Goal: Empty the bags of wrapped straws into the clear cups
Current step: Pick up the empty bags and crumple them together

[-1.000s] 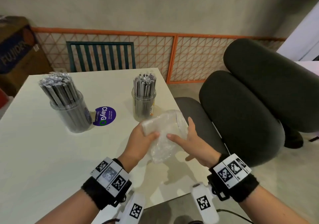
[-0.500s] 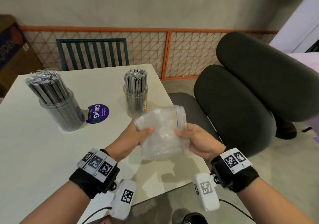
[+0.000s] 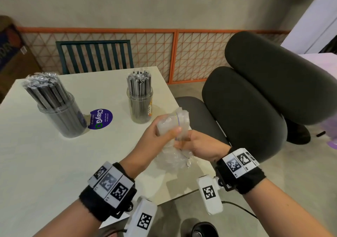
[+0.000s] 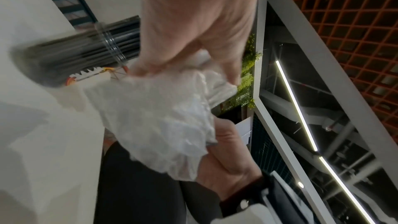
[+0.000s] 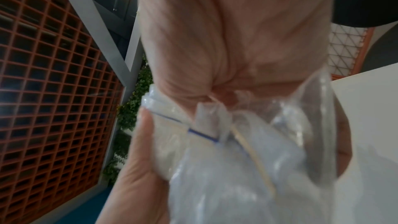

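Observation:
Both hands hold a crumpled clear zip bag (image 3: 171, 142) above the table's right edge. My left hand (image 3: 160, 136) grips its upper part, thumb across the plastic. My right hand (image 3: 193, 143) grips it from the right, fingers curled into the folds. The bag (image 4: 159, 122) looks empty and bunched; its blue zip line (image 5: 202, 134) shows in the right wrist view. Two clear cups hold wrapped straws: a wide cup (image 3: 62, 116) at the left with its straws leaning, and a narrower cup (image 3: 140, 105) just beyond the hands with its straws upright.
The white table (image 3: 45, 163) carries a round purple sticker (image 3: 101, 119) between the cups. Dark padded chairs (image 3: 246, 112) stand close on the right, a green slatted chair (image 3: 94, 56) behind the table, an orange mesh fence (image 3: 182, 54) along the wall.
The bag went from spread between the hands to scrunched into a tight bundle. The two hands have come closer together around it.

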Motion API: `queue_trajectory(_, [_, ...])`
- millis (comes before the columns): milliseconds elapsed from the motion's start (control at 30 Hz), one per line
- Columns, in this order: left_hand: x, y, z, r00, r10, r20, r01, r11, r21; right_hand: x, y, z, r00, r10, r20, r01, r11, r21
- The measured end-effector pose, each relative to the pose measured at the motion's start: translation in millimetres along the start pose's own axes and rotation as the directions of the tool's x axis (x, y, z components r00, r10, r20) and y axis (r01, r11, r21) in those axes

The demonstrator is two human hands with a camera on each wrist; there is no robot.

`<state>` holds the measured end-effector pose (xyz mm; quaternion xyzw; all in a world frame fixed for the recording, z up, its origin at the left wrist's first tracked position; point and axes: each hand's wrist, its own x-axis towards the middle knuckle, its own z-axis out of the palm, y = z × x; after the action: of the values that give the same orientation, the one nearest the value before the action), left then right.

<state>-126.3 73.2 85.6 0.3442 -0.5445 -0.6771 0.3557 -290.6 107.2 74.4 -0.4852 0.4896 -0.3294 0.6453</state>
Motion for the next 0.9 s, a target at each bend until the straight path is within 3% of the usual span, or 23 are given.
queue_trajectory(67, [3.0, 1.5, 2.3, 0.983, 0.042, -0.181, -0.028, 0.997, 0.075, 2.0, -1.5, 2.3, 0.992, 0.001, -0.127, -0.01, 0.998, -0.068])
queue_trajectory(100, [5.2, 1.6, 1.4, 0.961, 0.064, -0.27, -0.037, 0.994, 0.106, 2.2, -1.6, 2.9, 0.968, -0.042, -0.248, 0.001, 0.987, -0.163])
queue_trajectory(167, [11.6, -0.2, -3.7, 0.902, 0.13, -0.412, -0.048, 0.978, 0.203, -1.0, -2.1, 6.0, 0.833, -0.192, -0.519, -0.064, 0.898, -0.435])
queue_trajectory(200, [15.2, -0.7, -7.0, 0.871, 0.165, -0.463, -0.047, 0.966, 0.255, -6.0, -6.3, 12.4, 0.753, -0.267, -0.602, -0.116, 0.846, -0.52])
queue_trajectory(233, [19.1, -1.5, -10.5, 0.845, 0.192, -0.5, -0.046, 0.956, 0.289, -11.9, -9.8, 20.6, 0.716, -0.305, -0.629, -0.137, 0.821, -0.554])
queue_trajectory(267, [22.8, -1.4, -13.3, 0.825, 0.211, -0.524, -0.048, 0.951, 0.306, -16.6, -10.9, 28.5, 0.733, -0.296, -0.613, -0.114, 0.834, -0.539])
queue_trajectory(300, [26.4, -1.8, -15.1, 0.813, 0.221, -0.538, -0.055, 0.95, 0.308, -21.0, -11.6, 36.2, 0.79, -0.237, -0.565, -0.065, 0.884, -0.462])
queue_trajectory(367, [28.9, -2.7, -12.2, 0.818, 0.229, -0.528, -0.057, 0.945, 0.321, -21.5, -8.2, 46.1, 0.914, -0.027, -0.405, -0.034, 0.989, -0.141])
queue_trajectory(433, [23.7, -1.9, 2.0, 0.848, 0.23, -0.478, -0.061, 0.937, 0.343, -15.1, -3.0, 44.3, 0.957, 0.055, -0.285, -0.009, 0.987, 0.162])
queue_trajectory(533, [9.6, -1.6, 29.8, 0.901, 0.149, -0.408, -0.094, 0.984, 0.153, -6.0, -4.2, 34.8, 0.98, -0.019, -0.198, 0.1, 0.908, 0.407])
queue_trajectory(667, [6.3, -10.4, 34.9, 0.94, -0.115, -0.322, 0.079, 0.989, -0.124, -1.0, -1.1, 36.7, 0.985, -0.039, -0.169, 0.123, 0.847, 0.517])
queue_trajectory(733, [12.0, -15.4, 28.9, 0.95, -0.132, -0.282, 0.128, 0.991, -0.033, 2.4, 3.3, 37.9, 0.982, -0.037, -0.187, 0.134, 0.833, 0.536])
queue_trajectory(833, [24.3, -23.9, 17.2, 0.984, 0.042, -0.171, 0.004, 0.965, 0.261, 7.3, 11.1, 35.8, 0.966, -0.101, -0.238, 0.208, 0.853, 0.479])
queue_trajectory(900, [29.2, -32.8, 8.6, 0.986, 0.127, -0.111, -0.067, 0.896, 0.438, 8.3, 14.4, 37.6, 0.957, -0.123, -0.262, 0.234, 0.86, 0.454])
